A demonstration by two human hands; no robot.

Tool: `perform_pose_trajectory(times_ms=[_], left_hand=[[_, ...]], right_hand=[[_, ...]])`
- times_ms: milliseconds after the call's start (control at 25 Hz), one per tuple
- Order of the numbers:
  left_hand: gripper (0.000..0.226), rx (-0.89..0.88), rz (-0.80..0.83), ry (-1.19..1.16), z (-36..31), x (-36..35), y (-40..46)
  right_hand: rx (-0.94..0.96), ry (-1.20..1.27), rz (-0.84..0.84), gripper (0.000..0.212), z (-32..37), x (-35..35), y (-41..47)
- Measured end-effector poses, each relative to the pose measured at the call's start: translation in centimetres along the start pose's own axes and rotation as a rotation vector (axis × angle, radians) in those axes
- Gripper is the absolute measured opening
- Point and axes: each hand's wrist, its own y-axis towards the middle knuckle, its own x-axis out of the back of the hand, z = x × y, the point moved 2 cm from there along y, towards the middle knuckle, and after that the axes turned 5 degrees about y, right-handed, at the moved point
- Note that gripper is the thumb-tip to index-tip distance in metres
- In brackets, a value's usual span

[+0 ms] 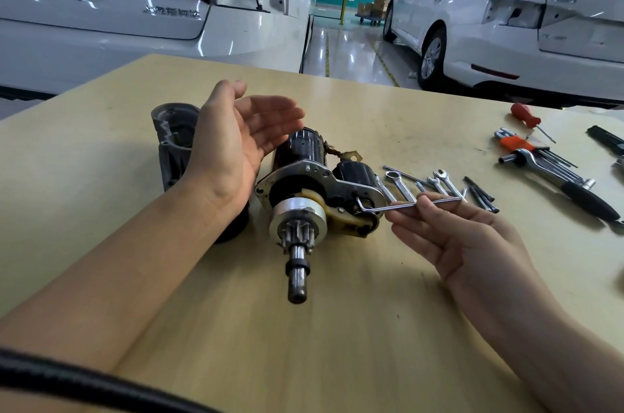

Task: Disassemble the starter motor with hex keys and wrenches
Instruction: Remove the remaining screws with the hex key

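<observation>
The starter motor [314, 189] is lying on its side in the middle of the wooden table [337, 328], with its shaft pointing toward the person. The left hand [233, 142] is hovering just beside the motor's black body, palm up, fingers straight and apart, holding nothing. The right hand [452, 233] is pinching a bent hex key [405, 204] between thumb and fingertips, and the key's short end is sitting at the motor's metal plate. A gray metal cover [175, 139] is lying behind the left hand. Small wrenches [425, 184] are lying near the right hand. A ratchet [567, 183] is lying farther right.
</observation>
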Motion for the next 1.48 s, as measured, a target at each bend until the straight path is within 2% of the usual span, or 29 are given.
perform_pose_trajectory(times_ms=[560, 720, 1040, 1200, 1320, 1400, 1480], left_hand=[[0.052, -0.005, 0.005, 0.018, 0.0, -0.2, -0.1], [0.051, -0.013, 0.005, 0.030, 0.0, -0.3, -0.1], [0.052, -0.009, 0.008, 0.032, 0.1, -0.1, 0.1], [0.051, 0.009, 0.002, -0.006, 0.0, -0.2, 0.0], [0.050, 0.012, -0.003, -0.025, -0.1, -0.3, -0.1], [0.051, 0.016, -0.006, -0.028, -0.1, -0.3, -0.2], [0.051, 0.019, 0.001, -0.012, -0.1, -0.3, -0.2]], right_hand=[[0.083, -0.054, 0.005, 0.020, 0.2, -0.2, -0.4], [0.116, -0.125, 0.015, 0.004, 1.0, -0.8, -0.2], [0.440, -0.749, 0.238, 0.020, 5.2, -5.8, -0.4], [0.694, -1.346, 0.338, 0.013, 4.4, -10.1, -0.7], [0.779, -1.578, 0.424, 0.033, 3.4, -12.2, -1.3], [0.802, -1.561, 0.425, 0.024, 3.4, -11.8, -1.0], [0.704, -1.235, 0.360, 0.012, 3.8, -10.1, -0.5]])
